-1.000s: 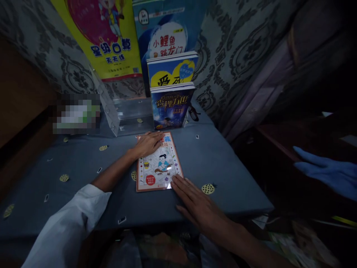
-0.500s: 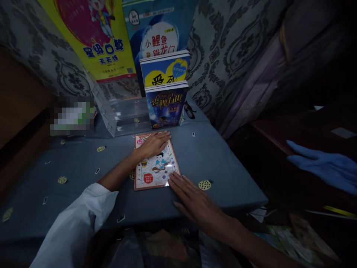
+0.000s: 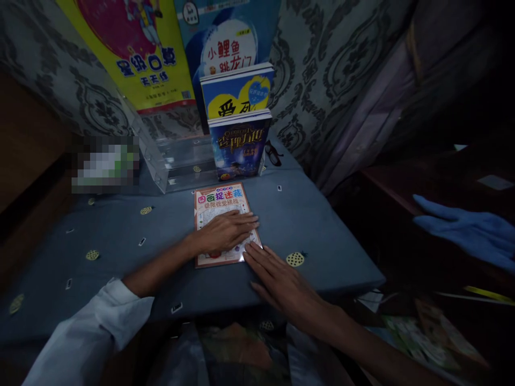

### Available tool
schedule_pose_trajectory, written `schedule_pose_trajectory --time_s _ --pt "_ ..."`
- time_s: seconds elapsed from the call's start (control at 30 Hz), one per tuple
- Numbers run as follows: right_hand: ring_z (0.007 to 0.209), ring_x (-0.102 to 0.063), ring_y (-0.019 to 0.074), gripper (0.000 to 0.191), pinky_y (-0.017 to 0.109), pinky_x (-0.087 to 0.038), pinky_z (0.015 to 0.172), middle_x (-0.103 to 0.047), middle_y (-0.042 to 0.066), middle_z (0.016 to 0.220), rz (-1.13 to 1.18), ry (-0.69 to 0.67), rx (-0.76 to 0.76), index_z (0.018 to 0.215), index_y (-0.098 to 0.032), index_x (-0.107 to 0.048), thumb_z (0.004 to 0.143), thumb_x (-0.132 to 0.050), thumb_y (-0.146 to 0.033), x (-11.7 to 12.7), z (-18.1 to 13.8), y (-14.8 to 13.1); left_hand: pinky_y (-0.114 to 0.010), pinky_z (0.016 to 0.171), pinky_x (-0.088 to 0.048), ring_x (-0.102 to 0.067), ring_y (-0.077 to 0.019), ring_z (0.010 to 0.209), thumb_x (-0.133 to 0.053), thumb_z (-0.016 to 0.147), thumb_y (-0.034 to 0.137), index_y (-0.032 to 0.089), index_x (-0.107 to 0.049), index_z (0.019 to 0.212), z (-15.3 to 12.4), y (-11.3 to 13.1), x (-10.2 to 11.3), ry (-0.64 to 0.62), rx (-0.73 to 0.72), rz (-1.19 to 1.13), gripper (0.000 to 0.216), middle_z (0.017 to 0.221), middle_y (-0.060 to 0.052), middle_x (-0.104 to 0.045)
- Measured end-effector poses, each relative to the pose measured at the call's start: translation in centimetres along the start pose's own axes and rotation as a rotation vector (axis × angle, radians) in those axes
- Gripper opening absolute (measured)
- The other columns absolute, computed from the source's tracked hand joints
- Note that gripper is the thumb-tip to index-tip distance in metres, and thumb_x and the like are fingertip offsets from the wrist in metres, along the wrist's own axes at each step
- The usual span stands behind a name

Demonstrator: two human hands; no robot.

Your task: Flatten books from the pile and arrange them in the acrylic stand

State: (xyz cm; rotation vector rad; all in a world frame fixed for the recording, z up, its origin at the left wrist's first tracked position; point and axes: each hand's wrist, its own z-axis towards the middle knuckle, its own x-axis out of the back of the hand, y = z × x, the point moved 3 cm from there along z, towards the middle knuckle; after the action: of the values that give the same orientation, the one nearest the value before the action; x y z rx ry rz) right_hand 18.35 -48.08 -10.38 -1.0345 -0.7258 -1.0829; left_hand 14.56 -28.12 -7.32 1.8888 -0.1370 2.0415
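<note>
A thin picture booklet (image 3: 219, 203) with an orange border lies flat on the blue cloth-covered table (image 3: 120, 236). My left hand (image 3: 225, 233) rests palm down on the booklet's lower half, fingers stretched out. My right hand (image 3: 277, 279) lies flat on the cloth, its fingertips touching the booklet's lower right corner. Neither hand holds anything.
Two books (image 3: 239, 136) stand upright in a clear plastic rack (image 3: 177, 161) behind the booklet, with larger yellow and blue books (image 3: 153, 53) leaning on the patterned wall. Dark glasses (image 3: 273, 154) lie beside the rack. Another person's blue-gloved hand (image 3: 466, 230) hovers at right, past the table's edge.
My left hand has slid from the booklet's top down to its lower half, uncovering the title. My right hand has stayed at the lower right corner.
</note>
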Motion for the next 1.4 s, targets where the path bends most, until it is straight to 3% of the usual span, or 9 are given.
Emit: schedule_pose_trajectory --time_s 0.23,0.37,0.5,0.73,0.97,1.1,1.3,1.4 --pt "0.146 -0.039 0.0256 0.066 0.049 -0.043 0.117 -0.045 0.015 0.156 -0.010 -0.001 0.008 0.160 -0.015 -0.022 0.100 -0.049 -0.020 0.2 0.1 0.1 -0.040 0.123 -0.029 -0.041 -0.0195 0.146 -0.034 0.106 0.032 0.014 -0.046 0.148 0.8 -5.6 0.7 0.001 0.273 0.073 0.047 0.157 -0.011 -0.044" --pt "0.147 -0.039 0.0250 0.068 0.049 -0.042 0.118 -0.044 0.014 0.157 0.005 0.016 0.016 0.161 -0.017 -0.019 0.100 -0.049 -0.021 0.3 0.0 0.1 -0.040 0.123 -0.029 -0.040 -0.0221 0.147 -0.033 0.106 0.034 0.011 -0.046 0.147 -1.7 -8.5 1.1 0.049 0.413 0.085 0.049 0.156 -0.015 -0.044" --pt "0.147 -0.039 0.0251 0.068 0.050 -0.043 0.117 -0.044 0.014 0.157 -0.003 0.020 0.021 0.161 -0.017 -0.018 0.101 -0.049 -0.022 0.1 0.0 0.1 -0.044 0.123 -0.030 -0.038 -0.0239 0.148 -0.032 0.105 0.036 0.011 -0.043 0.149 -5.4 -8.7 1.3 0.107 0.511 0.049 0.052 0.157 -0.016 -0.042" --pt "0.148 -0.037 0.0247 0.067 0.049 -0.042 0.118 -0.043 0.013 0.158 -0.023 0.010 0.029 0.161 -0.017 -0.018 0.102 -0.048 -0.023 0.2 0.1 0.2 -0.046 0.120 -0.036 -0.039 -0.0258 0.147 -0.039 0.103 0.035 0.010 -0.044 0.147 -9.9 -4.4 0.5 0.171 0.570 0.044 0.051 0.156 -0.017 -0.044" --pt "0.148 -0.037 0.0237 0.068 0.048 -0.042 0.118 -0.044 0.012 0.157 -0.024 0.009 0.035 0.162 -0.019 -0.014 0.102 -0.047 -0.023 0.2 0.2 0.0 -0.046 0.115 -0.046 -0.046 -0.0252 0.143 -0.043 0.103 0.030 0.017 -0.043 0.149 -13.3 3.7 0.1 0.219 0.502 0.078 0.048 0.153 -0.015 -0.049" --pt "0.147 -0.039 0.0248 0.065 0.050 -0.041 0.118 -0.045 0.013 0.156 -0.039 0.002 0.051 0.161 -0.019 -0.020 0.102 -0.047 -0.025 0.3 0.2 0.3 -0.043 0.111 -0.050 -0.051 -0.0257 0.139 -0.045 0.102 0.027 0.015 -0.041 0.151 -14.6 7.7 -0.3 0.220 0.462 0.153 0.050 0.150 -0.015 -0.052" --pt "0.134 -0.056 0.0247 0.043 0.055 -0.035 0.120 -0.065 0.011 0.138 0.002 -0.008 0.068 0.144 -0.022 -0.053 0.101 -0.048 -0.023 1.2 3.1 -0.1 -0.042 0.105 -0.055 -0.059 -0.0264 0.131 -0.043 0.103 0.025 0.016 -0.050 0.144 -14.3 8.8 -0.1 0.252 0.446 0.232 0.043 0.141 -0.015 -0.061" --pt "0.135 -0.056 0.0225 0.041 0.051 -0.036 0.121 -0.064 0.012 0.139 0.058 -0.087 0.127 0.139 -0.020 -0.057 0.101 -0.042 -0.017 0.7 6.5 -1.2 -0.040 0.096 -0.060 -0.067 -0.0259 0.118 -0.042 0.103 0.024 0.014 -0.061 0.129 -13.6 8.4 0.5 0.269 0.439 0.268 0.034 0.128 -0.015 -0.069"
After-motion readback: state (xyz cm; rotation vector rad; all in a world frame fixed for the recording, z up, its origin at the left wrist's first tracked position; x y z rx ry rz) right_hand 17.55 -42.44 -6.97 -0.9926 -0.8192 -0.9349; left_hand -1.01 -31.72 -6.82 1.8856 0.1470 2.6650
